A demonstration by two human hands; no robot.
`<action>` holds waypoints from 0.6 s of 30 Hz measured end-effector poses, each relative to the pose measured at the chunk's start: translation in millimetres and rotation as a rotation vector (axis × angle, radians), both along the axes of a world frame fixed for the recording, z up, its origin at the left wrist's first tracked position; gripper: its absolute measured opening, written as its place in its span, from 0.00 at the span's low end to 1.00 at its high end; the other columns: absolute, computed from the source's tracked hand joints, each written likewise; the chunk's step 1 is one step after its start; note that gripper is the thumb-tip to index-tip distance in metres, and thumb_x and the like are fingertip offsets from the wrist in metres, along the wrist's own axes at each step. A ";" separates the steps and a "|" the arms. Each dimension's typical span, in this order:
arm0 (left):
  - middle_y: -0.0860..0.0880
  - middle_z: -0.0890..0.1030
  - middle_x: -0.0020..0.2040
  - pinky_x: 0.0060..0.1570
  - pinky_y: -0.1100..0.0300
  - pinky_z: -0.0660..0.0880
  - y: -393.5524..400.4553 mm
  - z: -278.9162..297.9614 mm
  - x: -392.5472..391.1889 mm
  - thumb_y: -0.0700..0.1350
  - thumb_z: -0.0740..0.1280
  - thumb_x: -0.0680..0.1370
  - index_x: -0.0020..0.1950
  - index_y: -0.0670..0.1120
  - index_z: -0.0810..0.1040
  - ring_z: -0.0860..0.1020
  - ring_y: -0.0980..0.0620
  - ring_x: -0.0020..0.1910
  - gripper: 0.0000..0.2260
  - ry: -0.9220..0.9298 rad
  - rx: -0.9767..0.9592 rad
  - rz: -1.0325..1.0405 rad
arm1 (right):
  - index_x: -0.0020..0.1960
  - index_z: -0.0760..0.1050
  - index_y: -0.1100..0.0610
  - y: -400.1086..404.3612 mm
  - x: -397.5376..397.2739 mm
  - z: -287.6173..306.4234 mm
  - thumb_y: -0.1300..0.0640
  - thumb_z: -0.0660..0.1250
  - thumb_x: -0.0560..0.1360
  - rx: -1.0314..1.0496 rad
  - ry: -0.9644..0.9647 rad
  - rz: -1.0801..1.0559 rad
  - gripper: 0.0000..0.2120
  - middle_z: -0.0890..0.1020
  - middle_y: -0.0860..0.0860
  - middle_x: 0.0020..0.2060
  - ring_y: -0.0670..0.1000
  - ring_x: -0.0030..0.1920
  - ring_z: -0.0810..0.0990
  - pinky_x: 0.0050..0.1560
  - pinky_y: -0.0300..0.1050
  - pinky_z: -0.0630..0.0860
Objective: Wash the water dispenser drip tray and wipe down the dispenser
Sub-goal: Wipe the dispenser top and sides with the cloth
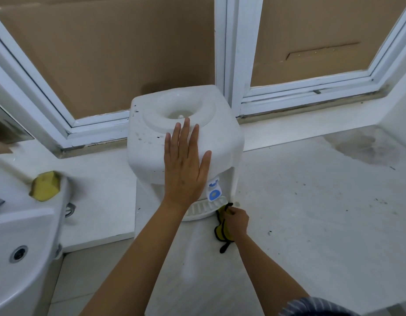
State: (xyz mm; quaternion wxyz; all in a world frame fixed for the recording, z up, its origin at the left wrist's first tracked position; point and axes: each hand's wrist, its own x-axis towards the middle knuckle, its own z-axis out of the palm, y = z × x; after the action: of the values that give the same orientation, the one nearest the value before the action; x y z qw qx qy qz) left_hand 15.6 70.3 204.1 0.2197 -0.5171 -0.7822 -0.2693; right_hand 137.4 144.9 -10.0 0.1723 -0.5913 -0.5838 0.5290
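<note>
**Flat palm on the dispenser, cloth at the drip tray**

Nearest the camera, a striped sleeve (316, 307) shows at the bottom edge. The right hand (235, 221) is closed around a yellow cloth (221, 229) with black trim, pressed at the right end of the drip tray (199, 209). The tray sits in place at the foot of the white water dispenser (186, 142), under a blue tap (213, 190). The left hand (186, 165) lies flat, fingers spread, on the dispenser's top front. The bottle well (181, 111) on top holds no bottle. At left, a yellow sponge (45, 185) rests on the sink (21, 236) rim.
</note>
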 end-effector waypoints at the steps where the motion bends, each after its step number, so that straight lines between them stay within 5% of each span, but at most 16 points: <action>1: 0.44 0.55 0.79 0.75 0.44 0.53 -1.5 0.8 -0.1 0.53 0.54 0.82 0.77 0.42 0.59 0.51 0.46 0.78 0.26 -0.020 -0.003 -0.012 | 0.38 0.78 0.61 0.0 1.9 0.5 0.63 0.66 0.76 0.002 -0.023 0.025 0.08 0.76 0.52 0.32 0.52 0.40 0.75 0.32 0.36 0.64; 5: 0.47 0.55 0.79 0.76 0.46 0.53 -14.8 6.7 -1.0 0.54 0.53 0.82 0.76 0.44 0.60 0.50 0.50 0.78 0.25 -0.191 0.067 -0.135 | 0.47 0.77 0.55 -3.9 22.1 16.4 0.58 0.66 0.78 0.007 -0.037 0.065 0.02 0.78 0.51 0.40 0.51 0.45 0.75 0.47 0.40 0.68; 8: 0.45 0.63 0.75 0.76 0.53 0.54 -36.8 3.8 4.5 0.45 0.60 0.81 0.72 0.43 0.67 0.56 0.50 0.76 0.20 -0.273 0.227 -0.186 | 0.49 0.77 0.53 -10.6 40.6 27.2 0.57 0.64 0.79 -0.053 0.064 0.126 0.03 0.81 0.52 0.45 0.53 0.48 0.78 0.48 0.44 0.72; 13: 0.50 0.72 0.60 0.63 0.59 0.66 -82.5 -40.3 29.0 0.40 0.59 0.79 0.63 0.44 0.73 0.67 0.57 0.64 0.13 -0.372 0.283 -0.253 | 0.62 0.75 0.58 -33.4 63.8 59.4 0.59 0.58 0.82 -0.415 0.562 0.165 0.12 0.81 0.62 0.56 0.59 0.56 0.80 0.56 0.53 0.78; 15: 0.53 0.75 0.56 0.58 0.64 0.69 -94.0 -63.3 39.8 0.40 0.59 0.81 0.60 0.47 0.74 0.72 0.57 0.59 0.10 -0.591 0.180 -0.280 | 0.66 0.71 0.62 -45.7 68.5 77.7 0.59 0.56 0.80 -0.518 0.749 0.227 0.17 0.78 0.67 0.59 0.65 0.59 0.79 0.57 0.56 0.78; 18: 0.51 0.77 0.61 0.57 0.66 0.71 -102.5 -84.6 56.1 0.45 0.61 0.82 0.62 0.53 0.72 0.75 0.53 0.61 0.09 -1.169 -0.009 -0.210 | 0.69 0.70 0.62 -63.8 66.0 100.7 0.58 0.55 0.79 -0.573 0.822 0.289 0.20 0.77 0.68 0.62 0.66 0.60 0.79 0.58 0.57 0.77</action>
State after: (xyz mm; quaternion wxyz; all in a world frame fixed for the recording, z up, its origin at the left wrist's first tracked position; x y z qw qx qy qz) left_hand 71.7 -32.2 119.4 -0.2775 -0.3587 -0.7191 -0.5265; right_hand 203.4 81.1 90.8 0.1439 -0.2717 -0.3752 0.8745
